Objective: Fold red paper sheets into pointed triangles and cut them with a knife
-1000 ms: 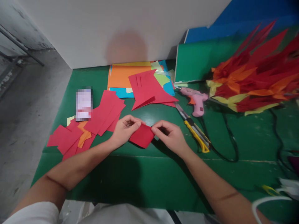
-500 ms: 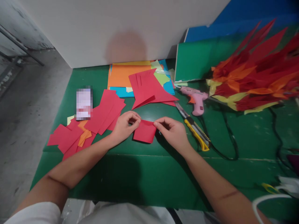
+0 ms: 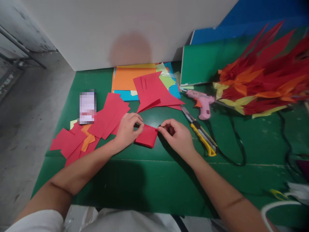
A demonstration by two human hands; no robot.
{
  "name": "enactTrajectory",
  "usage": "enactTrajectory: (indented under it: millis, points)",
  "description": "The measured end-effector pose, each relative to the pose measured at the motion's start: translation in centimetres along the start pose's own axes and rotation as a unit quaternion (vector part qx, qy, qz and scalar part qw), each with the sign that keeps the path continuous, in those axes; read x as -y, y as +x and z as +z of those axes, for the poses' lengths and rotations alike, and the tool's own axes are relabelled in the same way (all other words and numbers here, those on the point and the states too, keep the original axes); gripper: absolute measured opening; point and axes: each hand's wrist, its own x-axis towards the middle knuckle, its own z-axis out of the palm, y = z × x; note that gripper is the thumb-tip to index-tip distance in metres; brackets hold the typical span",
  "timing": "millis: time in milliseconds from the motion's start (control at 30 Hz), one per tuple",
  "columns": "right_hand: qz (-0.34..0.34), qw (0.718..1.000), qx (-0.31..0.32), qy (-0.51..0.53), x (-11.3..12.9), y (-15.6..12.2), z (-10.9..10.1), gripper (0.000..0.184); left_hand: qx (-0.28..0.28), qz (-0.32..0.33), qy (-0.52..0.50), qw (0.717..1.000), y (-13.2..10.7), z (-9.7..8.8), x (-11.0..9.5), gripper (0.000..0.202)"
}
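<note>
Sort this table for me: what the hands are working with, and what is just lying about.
In hand: red paper piece, pinched by left hand and right hand.
Lying about: cut red sheets, coloured paper stack, utility knife, pink glue gun, phone, paper flame piece.

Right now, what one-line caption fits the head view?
Left hand and right hand pinch a small red paper piece on the green table, beside a yellow utility knife.

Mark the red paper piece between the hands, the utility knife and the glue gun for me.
red paper piece (image 3: 147,137), head view, middle of its face.
utility knife (image 3: 202,137), head view, on its handle.
glue gun (image 3: 202,101), head view, pink body.
</note>
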Motion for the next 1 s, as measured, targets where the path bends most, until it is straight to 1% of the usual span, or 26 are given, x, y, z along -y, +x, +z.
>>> enactTrajectory:
  millis: [100, 200, 367, 467, 567, 833, 1000]
  points:
    - [-0.029, 0.999, 0.015, -0.019, 0.0, 0.1, 0.0, 0.017, -0.001, 0.013, 0.051, 0.999, 0.0, 0.0, 0.4, 0.011]
    - [-0.045, 0.998, 0.027, -0.032, -0.1, 0.1, 0.0, 0.020, 0.009, 0.024, 0.043, 0.999, 0.0, 0.2, 0.8, 0.011]
    - [-0.031, 0.998, 0.032, -0.038, -0.1, 0.0, 0.1, 0.021, 0.032, 0.014, -0.013, 0.999, 0.2, 0.0, 1.2, 0.015]
    - [-0.005, 0.999, 0.029, -0.046, 0.1, 0.1, 0.3, 0.022, 0.050, 0.004, -0.028, 0.998, 0.3, -0.2, 1.2, 0.016]
    - [0.007, 0.998, 0.028, -0.056, 0.4, 0.1, 0.5, 0.022, 0.052, 0.001, -0.040, 0.998, 0.4, -0.3, 1.1, 0.017]
    - [0.007, 0.995, 0.048, -0.085, 0.5, 0.2, 0.4, 0.026, 0.073, -0.007, -0.038, 0.997, 0.6, -0.7, 1.0, 0.017]
    - [-0.017, 0.994, 0.073, -0.085, 0.4, 0.0, 0.3, 0.025, 0.073, -0.010, -0.031, 0.997, 0.4, -0.6, 0.8, 0.018]
